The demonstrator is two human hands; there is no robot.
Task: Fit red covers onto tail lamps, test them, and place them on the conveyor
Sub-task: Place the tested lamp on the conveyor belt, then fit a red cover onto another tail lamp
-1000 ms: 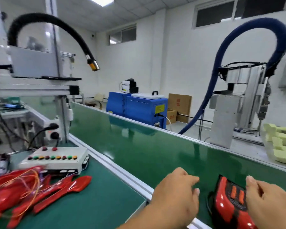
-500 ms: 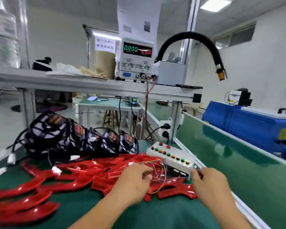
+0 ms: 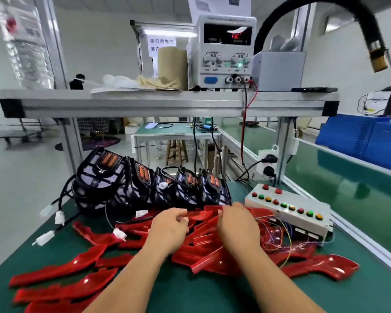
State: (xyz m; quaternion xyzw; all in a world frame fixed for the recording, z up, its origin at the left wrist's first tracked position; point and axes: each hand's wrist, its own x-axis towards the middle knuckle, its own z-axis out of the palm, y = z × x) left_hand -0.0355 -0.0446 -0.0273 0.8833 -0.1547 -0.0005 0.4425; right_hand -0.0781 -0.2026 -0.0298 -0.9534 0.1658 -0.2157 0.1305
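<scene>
Loose red covers (image 3: 61, 271) lie heaped across the green bench mat. A row of black tail lamps (image 3: 142, 184) with orange inserts stands on edge behind the heap, their cables and white plugs (image 3: 46, 237) trailing left. My left hand (image 3: 167, 231) and my right hand (image 3: 237, 227) are over the middle of the heap, just in front of the lamps. The fingertips of both hands pinch the ends of one red cover (image 3: 201, 214) at the top of the pile. The white test box (image 3: 303, 205) with coloured buttons sits right of my right hand, thin wires spilling from it.
The green conveyor (image 3: 352, 199) runs along the right behind an aluminium rail. A shelf overhead carries a power supply (image 3: 224, 53) with red and black leads hanging down. A black hose nozzle (image 3: 379, 57) hangs at upper right. A blue machine (image 3: 370, 141) stands beyond the belt.
My view swung left from the conveyor, where a covered lamp sat between my hands, to the bench. Both hands moved onto the pile of red covers and closed on one.
</scene>
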